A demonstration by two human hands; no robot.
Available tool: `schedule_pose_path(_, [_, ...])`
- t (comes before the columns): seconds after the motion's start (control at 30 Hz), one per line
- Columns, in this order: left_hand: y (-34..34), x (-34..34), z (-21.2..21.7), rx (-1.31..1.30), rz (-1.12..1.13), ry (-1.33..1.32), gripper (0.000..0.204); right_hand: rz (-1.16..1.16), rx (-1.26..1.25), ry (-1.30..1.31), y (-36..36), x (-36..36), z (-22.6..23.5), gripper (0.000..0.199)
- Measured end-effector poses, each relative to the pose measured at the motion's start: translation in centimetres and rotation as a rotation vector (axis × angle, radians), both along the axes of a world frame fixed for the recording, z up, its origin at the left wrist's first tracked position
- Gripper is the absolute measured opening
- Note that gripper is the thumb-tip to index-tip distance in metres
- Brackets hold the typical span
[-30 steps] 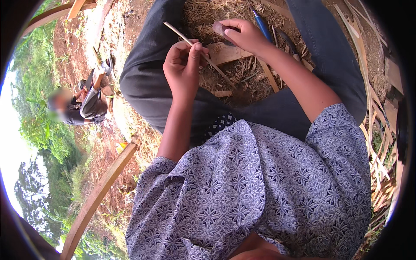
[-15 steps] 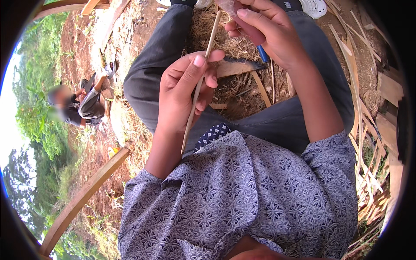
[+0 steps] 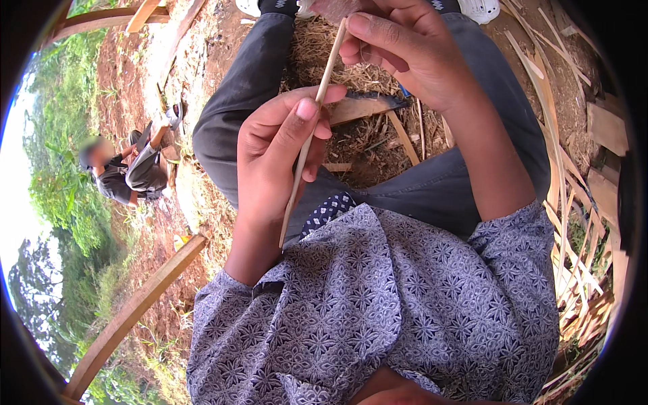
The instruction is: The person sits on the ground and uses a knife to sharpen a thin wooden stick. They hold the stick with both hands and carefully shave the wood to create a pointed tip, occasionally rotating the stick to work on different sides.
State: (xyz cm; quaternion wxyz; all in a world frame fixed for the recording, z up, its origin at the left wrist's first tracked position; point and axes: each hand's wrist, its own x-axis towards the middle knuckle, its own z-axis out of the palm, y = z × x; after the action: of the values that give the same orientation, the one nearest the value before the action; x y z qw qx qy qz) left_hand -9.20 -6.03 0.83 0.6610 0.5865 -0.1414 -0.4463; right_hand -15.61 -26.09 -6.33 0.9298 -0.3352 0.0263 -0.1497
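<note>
My left hand (image 3: 270,145) is closed around a thin pale wooden stick (image 3: 330,66), thumb lying along it. The stick slants from beside my left forearm up toward my right fingers. In my right hand (image 3: 422,57) is a folded reddish-brown sheet that looks like sandpaper (image 3: 336,9), partly cut off by the top edge of the view. My right fingertips and the sheet are at the stick's upper end; whether the sheet wraps around it I cannot tell. Between my legs lies a flat wood piece (image 3: 358,111) with a dark strip along it.
Wood shavings and a narrow wood strip (image 3: 403,138) lie on the ground between my legs. A blue object (image 3: 404,90) is mostly hidden behind my right hand. Long split strips (image 3: 574,263) are piled at the right. Far left, another person (image 3: 128,169) sits near a wooden beam (image 3: 135,314).
My right hand has shifted left with the sandpaper, bringing its fingers to the stick's upper tip. My left hand has moved slightly left and down. The blue object is now more covered.
</note>
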Motion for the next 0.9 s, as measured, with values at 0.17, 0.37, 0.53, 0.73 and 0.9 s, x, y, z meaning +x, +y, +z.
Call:
schedule_pose_path(0.17, [-0.3,-0.4,0.7,0.029,0.015,-0.07,0.024,-0.018,-0.024,-0.039,-0.2,-0.1,-0.1,0.023])
schedule_pose_path(0.37, [-0.4,-0.4,0.7,0.031,-0.01,-0.17,0.022,-0.214,-0.061,-0.036,-0.1,0.2,-0.6,0.02])
schedule_pose_path(0.53, [-0.5,-0.4,0.8,0.033,-0.01,-0.193,0.022,-0.261,-0.222,0.034,-0.2,-0.5,-0.1,0.024])
schedule_pose_path(0.73, [-0.9,-0.8,1.8,0.079,0.023,-0.243,0.025,-0.305,-0.653,-0.048,0.1,-1.2,0.7,0.023])
schedule_pose_path(0.9, [-1.1,-1.2,2.5,0.089,0.029,-0.303,0.04,-0.396,-0.967,-0.151,0.5,-1.0,1.6,0.029])
